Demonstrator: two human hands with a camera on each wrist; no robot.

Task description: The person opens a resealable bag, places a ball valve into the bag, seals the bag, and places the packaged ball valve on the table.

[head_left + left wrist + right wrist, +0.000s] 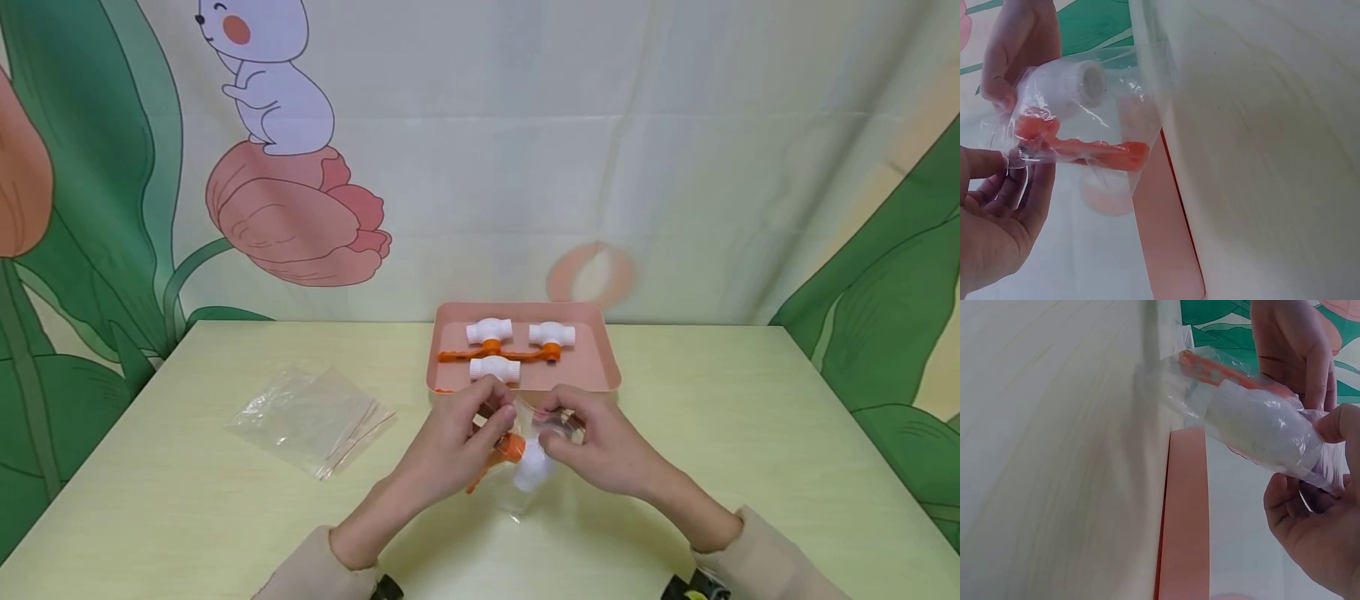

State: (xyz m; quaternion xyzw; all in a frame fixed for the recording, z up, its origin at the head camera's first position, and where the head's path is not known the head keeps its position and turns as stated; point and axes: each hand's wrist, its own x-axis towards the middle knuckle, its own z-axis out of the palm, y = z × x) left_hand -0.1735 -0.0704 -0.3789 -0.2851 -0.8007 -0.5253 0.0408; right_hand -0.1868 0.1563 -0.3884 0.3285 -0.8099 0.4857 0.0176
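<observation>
The left hand (456,435) and the right hand (600,443) are both grasping the top of a clear plastic bag (516,505), each pinching the film between thumb and fingers. The bag is hanging at the near side of the pink tray (588,371), in the middle of the table (180,508). Inside it a white valve (532,467) is lying to the right, with its orange handle (491,462) pointing down towards the near left.

The valve is weighing on thin film, so the main risk is seemingly a slip: if one hand is loosening while the mouth is gaping, the bag could be tipping and letting the valve slide out onto the table. Whether the seal is fully closed is not showing clearly, because the fingers are covering much of it. Creased film around the mouth could be keeping the strip from lining up, leaving a gap. The long handle is pushing out against the bag's side, and a hard pull could be stretching or tearing the film there.

Beyond the hands, three valves (552,334) are resting in the tray; a knock from the knuckles, so close to its near rim, could be shifting them. The spare bags (296,425) are lying left, overlapping, and could be clinging together.
</observation>
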